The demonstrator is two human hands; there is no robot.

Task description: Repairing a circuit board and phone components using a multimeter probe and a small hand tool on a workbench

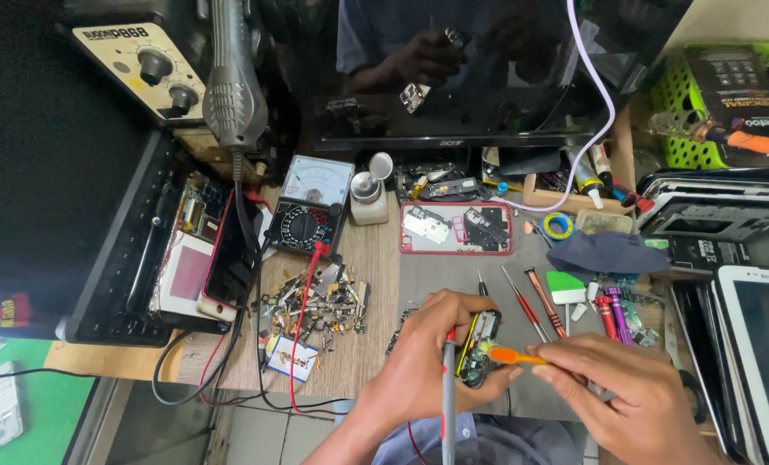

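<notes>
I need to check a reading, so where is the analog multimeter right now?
In the head view, the analog multimeter lies left of centre at the back of the bench, between the red-edged phone and the small white container.

The desk (367,284) is matt, grained wood, with a smooth grey mat (453,275) at centre frame. The monitor (487,77) at top centre has a glossy black screen. Lower centre, a small phone body (479,344) shows yellow-edged black plastic. The screwdrivers (535,301) have thin metal shafts. The basket (685,112) at upper right is bright green plastic. A dark cloth (608,254) looks soft and matt.
</notes>
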